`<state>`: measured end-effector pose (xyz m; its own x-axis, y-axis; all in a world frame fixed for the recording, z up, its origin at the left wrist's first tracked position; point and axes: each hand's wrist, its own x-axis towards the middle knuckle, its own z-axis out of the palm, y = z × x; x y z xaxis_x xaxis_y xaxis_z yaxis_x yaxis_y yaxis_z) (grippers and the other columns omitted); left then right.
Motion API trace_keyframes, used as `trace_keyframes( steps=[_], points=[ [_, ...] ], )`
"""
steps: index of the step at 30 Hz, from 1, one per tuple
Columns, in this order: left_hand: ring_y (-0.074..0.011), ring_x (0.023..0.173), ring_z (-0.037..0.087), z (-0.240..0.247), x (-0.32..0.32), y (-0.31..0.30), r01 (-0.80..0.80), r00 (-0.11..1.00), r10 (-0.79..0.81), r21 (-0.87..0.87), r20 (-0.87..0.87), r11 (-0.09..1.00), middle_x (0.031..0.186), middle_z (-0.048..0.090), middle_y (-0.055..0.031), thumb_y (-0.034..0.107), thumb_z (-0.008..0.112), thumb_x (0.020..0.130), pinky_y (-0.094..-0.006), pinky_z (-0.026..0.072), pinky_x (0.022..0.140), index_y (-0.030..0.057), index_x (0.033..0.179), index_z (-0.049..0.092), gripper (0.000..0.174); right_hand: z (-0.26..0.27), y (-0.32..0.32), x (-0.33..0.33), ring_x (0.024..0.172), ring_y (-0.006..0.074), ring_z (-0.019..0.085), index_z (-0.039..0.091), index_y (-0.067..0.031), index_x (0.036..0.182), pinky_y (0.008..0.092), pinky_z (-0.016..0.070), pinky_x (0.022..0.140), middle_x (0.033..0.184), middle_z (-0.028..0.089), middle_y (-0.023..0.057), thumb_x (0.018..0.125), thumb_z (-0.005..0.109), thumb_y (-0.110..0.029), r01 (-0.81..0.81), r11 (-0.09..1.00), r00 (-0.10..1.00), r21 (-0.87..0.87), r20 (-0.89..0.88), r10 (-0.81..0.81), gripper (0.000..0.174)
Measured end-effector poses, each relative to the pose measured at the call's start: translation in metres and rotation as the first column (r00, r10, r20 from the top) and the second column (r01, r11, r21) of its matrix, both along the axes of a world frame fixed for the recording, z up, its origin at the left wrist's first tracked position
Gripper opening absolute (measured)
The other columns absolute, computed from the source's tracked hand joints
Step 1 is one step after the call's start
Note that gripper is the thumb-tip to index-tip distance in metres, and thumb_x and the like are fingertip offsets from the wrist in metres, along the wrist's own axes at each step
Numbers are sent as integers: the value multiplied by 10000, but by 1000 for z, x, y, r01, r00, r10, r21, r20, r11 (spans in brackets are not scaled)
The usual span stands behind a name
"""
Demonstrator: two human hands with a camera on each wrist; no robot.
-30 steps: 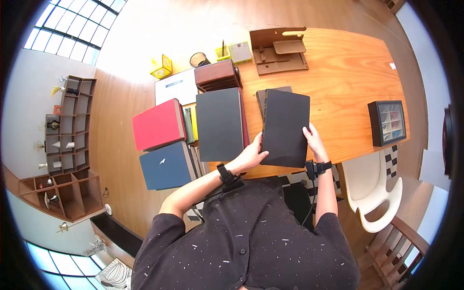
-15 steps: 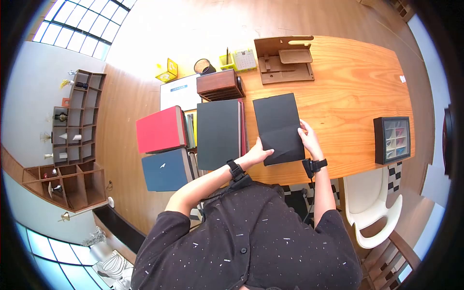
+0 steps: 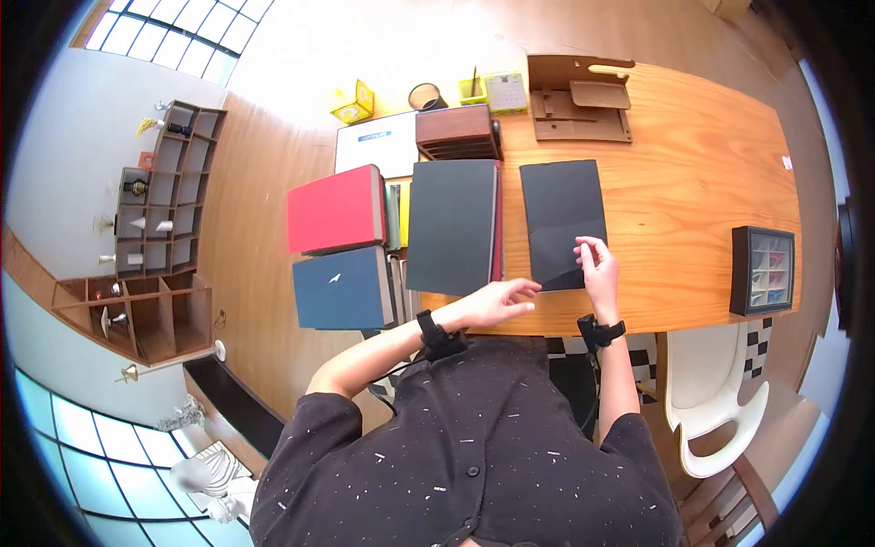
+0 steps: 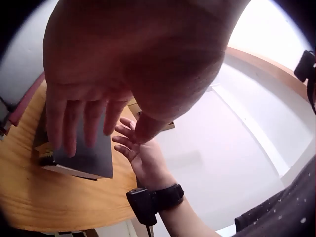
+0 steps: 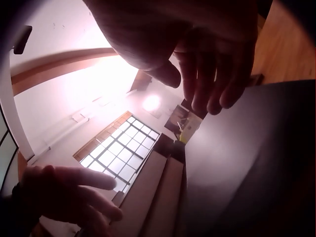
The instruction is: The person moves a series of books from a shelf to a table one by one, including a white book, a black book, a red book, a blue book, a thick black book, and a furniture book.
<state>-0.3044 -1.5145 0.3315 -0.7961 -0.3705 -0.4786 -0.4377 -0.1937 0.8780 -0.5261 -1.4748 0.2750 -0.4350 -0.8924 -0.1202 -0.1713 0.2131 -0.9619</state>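
A black hardcover book (image 3: 558, 205) lies on the wooden table, right of a stack topped by a large dark grey book (image 3: 451, 228). My left hand (image 3: 497, 303) hovers by the book's near left corner, fingers loosely extended and holding nothing. Over its near right edge is my right hand (image 3: 598, 272), fingers relaxed with a slight bend and nothing between them. The left wrist view shows the book's page edge (image 4: 79, 171) beyond the left fingers. In the right wrist view, the fingers hang over the smooth black cover (image 5: 227, 148).
Red (image 3: 335, 210) and blue (image 3: 342, 287) books lie at the left. Behind the stack stand a wooden box (image 3: 454, 132) and a pen cup (image 3: 427, 97). A brown desk organizer (image 3: 581, 105) stands at the back, a glass-lidded case (image 3: 764, 271) at the right. A white chair (image 3: 711, 383) adjoins the table.
Both hands held the black book between them. It was lowered and straightened on the table, covering what lay beneath. Now both hands have let go and drawn slightly away.
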Motion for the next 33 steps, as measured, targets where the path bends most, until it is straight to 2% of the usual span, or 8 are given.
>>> trace_keyframes(
  steps=[4,8,17,22,26,29,32,33],
  points=[
    [-260,1076,523,5,42,35,143,990,-143,-144,11,979,1164,533,-175,295,530,869,-360,413,909,21,1243,416,478,-7,21,39,605,64,525,604,-35,869,230,412,530,657,579,11,869,517,-137,-157,978,988,140,28,155,133],
    [-287,1054,527,3,100,62,200,979,-186,-223,82,954,1165,533,-170,339,512,865,-363,422,888,25,1240,425,497,-30,48,75,623,233,594,599,-6,792,317,447,564,661,604,130,842,541,-255,-369,836,857,406,-199,475,261],
    [-269,1035,545,-25,304,139,-270,960,281,-207,24,940,1149,548,-171,351,523,856,-346,436,863,18,1228,445,506,-10,77,236,833,325,602,621,-42,893,396,474,719,848,636,173,820,534,-369,-656,356,282,666,-220,934,346],
    [-290,991,565,-104,434,236,-551,746,627,-320,225,771,1088,579,-171,332,535,842,-347,442,855,20,1183,488,464,-2,80,349,842,336,600,608,-29,926,396,468,734,876,633,180,834,530,-340,-786,142,40,602,-179,983,333],
    [-295,960,577,-186,519,370,-778,161,918,-526,363,345,1043,598,-177,289,548,815,-367,451,833,15,1145,511,430,-3,85,437,813,326,604,602,-31,939,389,469,710,852,632,175,836,536,-329,-809,-79,-193,583,-136,972,322],
    [-252,820,615,-261,536,496,-789,-474,743,-602,473,-120,857,636,-166,228,527,795,-369,474,702,11,915,614,263,-1,90,500,790,320,604,598,-31,945,384,469,687,831,630,169,837,539,-324,-816,-205,-331,540,-147,932,318],
    [-189,479,507,-386,509,644,-786,-616,488,-445,619,-429,487,462,-79,241,510,808,-363,365,396,39,578,526,307,13,89,561,787,324,604,590,-25,961,374,472,680,831,628,175,839,544,-319,-798,-332,-466,503,-164,869,322],
    [-197,456,502,-323,495,639,-762,-511,352,-225,784,-607,525,476,-72,254,483,834,-350,349,348,42,667,551,278,11,89,580,789,320,606,588,-23,972,367,472,687,837,628,176,842,543,-318,-790,-356,-470,500,-121,874,326]
  ],
)
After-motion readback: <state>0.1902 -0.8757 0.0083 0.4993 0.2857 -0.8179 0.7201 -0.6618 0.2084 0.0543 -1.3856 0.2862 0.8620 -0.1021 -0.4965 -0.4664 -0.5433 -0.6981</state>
